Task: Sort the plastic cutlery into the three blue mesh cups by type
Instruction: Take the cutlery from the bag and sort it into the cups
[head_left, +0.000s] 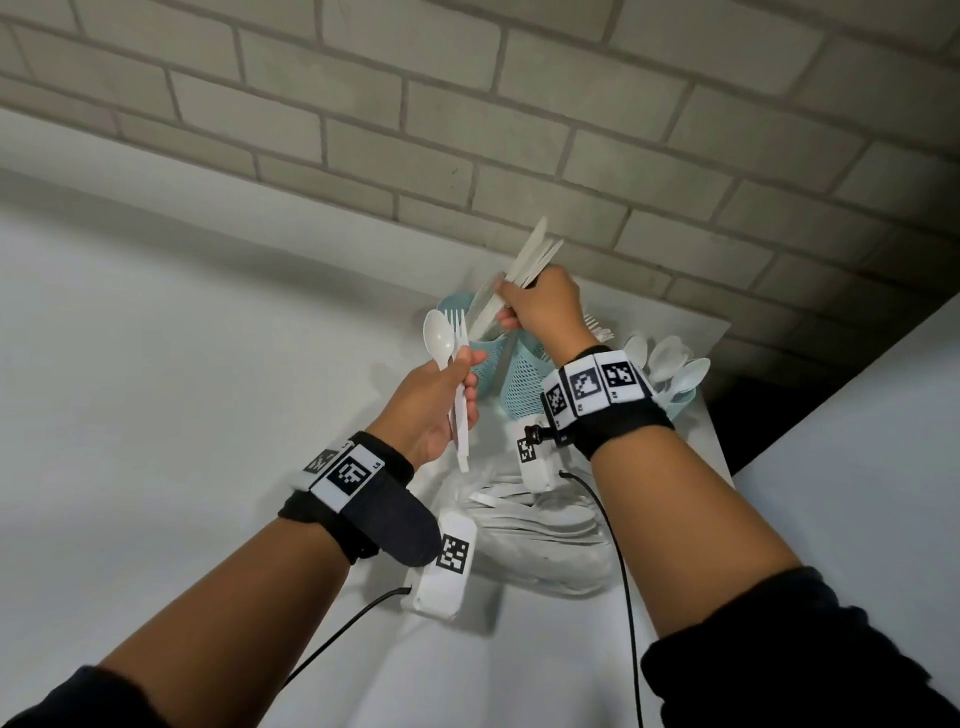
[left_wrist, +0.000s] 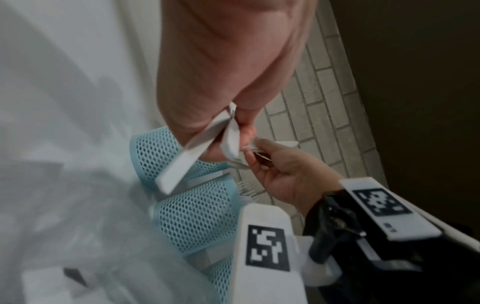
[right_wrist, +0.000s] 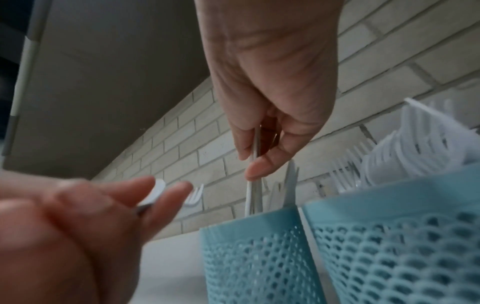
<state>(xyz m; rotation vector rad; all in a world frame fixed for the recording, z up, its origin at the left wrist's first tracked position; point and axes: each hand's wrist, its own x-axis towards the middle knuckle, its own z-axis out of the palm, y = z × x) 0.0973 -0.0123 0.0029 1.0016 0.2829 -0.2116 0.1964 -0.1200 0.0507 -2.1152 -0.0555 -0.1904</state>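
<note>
My left hand (head_left: 465, 376) grips a white plastic spoon (head_left: 437, 335) and a white fork (head_left: 458, 332) by their handles, heads up, just left of the cups. My right hand (head_left: 511, 306) pinches a bundle of white knives (head_left: 532, 252) whose lower ends dip into the leftmost blue mesh cup (head_left: 460, 306). In the right wrist view the knives (right_wrist: 255, 185) enter that cup (right_wrist: 254, 246) beside others standing in it. The middle cup (right_wrist: 402, 236) holds forks (right_wrist: 415, 148). The right cup (head_left: 680, 400) holds spoons (head_left: 670, 358). The two handles (left_wrist: 182, 164) show under my left palm.
A heap of loose white cutlery (head_left: 540, 525) lies on the white table (head_left: 156, 415) below my wrists, partly hidden by them. A brick wall (head_left: 467, 130) stands right behind the cups. The table edge (head_left: 722, 415) drops off just right of the spoon cup.
</note>
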